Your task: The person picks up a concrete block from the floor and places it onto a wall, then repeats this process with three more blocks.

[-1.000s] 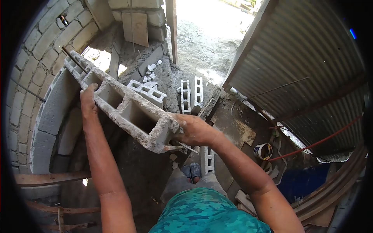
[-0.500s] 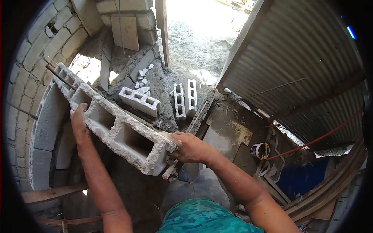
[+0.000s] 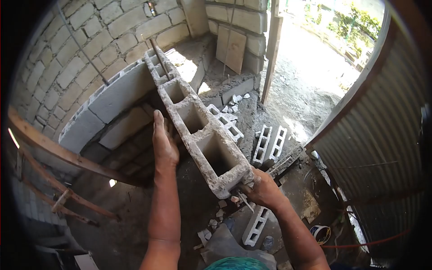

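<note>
A hollow concrete block (image 3: 206,130) with rough edges and open cells lies at the near end of a narrow wall course running away from me. A rusty steel bar (image 3: 160,60) sticks up at its far end. My right hand (image 3: 265,188) grips the block's near right corner; some of its fingers are hidden behind the end face. On the block's left side, my left hand (image 3: 164,141) is held upright with the fingers stretched out flat. Whether its palm touches the block cannot be seen.
Several loose hollow blocks (image 3: 262,145) stand on the ground beyond the wall, near broken chips (image 3: 231,104). Another block (image 3: 256,226) is by my feet. A corrugated metal sheet (image 3: 369,153) closes the right side; a bucket (image 3: 320,234) stands below it. Wooden poles (image 3: 72,155) cross at left.
My left hand has come off the block's far cell and now is flat beside it. My right hand stays at the near end. The view has swung left.
</note>
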`<state>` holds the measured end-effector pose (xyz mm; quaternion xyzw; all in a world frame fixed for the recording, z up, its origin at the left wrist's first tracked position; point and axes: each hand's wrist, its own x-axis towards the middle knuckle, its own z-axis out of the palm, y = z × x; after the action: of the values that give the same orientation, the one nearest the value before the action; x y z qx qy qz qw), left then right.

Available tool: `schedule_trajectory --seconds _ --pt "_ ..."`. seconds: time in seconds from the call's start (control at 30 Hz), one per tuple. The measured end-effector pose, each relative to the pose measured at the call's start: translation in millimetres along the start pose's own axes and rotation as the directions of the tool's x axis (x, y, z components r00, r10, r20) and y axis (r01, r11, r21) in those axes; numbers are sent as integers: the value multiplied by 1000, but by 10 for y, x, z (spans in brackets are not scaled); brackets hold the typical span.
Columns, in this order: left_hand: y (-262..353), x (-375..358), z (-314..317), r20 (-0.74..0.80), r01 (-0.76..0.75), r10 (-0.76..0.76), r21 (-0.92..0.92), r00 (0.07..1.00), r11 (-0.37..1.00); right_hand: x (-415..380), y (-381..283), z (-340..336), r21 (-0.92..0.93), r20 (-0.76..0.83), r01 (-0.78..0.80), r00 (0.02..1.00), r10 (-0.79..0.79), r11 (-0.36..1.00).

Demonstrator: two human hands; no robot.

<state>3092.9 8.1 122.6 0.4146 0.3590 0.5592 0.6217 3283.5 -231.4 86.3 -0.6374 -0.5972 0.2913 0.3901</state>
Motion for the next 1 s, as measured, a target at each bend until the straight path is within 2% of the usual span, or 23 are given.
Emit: schedule_trajectory --seconds 0.03,0.1,0.13,0.2,0.27,0.3,0.37,0.43,0.5,0.57,0.73,0.83,0.93,1.0 --pt "134 -450 166 44 -19 18 15 999 1000 -32 29 9 -2 19 26 999 -26 1000" --pt "28 -948 142 128 -119 107 89 986 989 -130 101 31 -46 -31 31 999 -32 998" --pt "29 -1170 229 119 -139 128 94 985 986 -152 219 98 -75 -72 59 995 -65 995" --pt "94 -1580 480 257 -150 113 131 960 980 -128 292 114 -58 -66 81 994 -85 995" --pt "99 -1756 690 190 -172 112 340 975 925 -80 262 96 -47 -57 74 995 -77 996" --pt "72 -1760 767 160 -185 126 438 979 880 -98 211 52 -17 -45 70 996 -70 997" --pt "5 -1692 747 107 -195 165 429 980 882 -35 246 51 -82 7 67 998 -67 994" --pt "-3 -1685 724 129 -165 130 315 983 935 -32 279 63 -41 5 110 994 -110 993" --pt "44 -1727 750 106 -159 132 320 986 934 -35 293 73 -1 0 149 989 -149 989" --pt "135 -1775 794 91 -79 47 380 995 921 -28 275 72 -44 15 131 991 -130 990" --pt "-38 -1581 633 151 -278 234 531 960 800 -21 239 40 -40 47 118 992 -116 992" --pt "-23 -1601 643 163 -281 229 588 960 759 15 305 63 -52 67 123 991 -119 991" --pt "54 -1694 740 122 -208 169 494 978 844 9 322 65 -41 54 148 988 -145 988" --pt "21 -1685 761 101 -232 208 467 973 853 -15 280 79 -58 19 103 995 -102 993"
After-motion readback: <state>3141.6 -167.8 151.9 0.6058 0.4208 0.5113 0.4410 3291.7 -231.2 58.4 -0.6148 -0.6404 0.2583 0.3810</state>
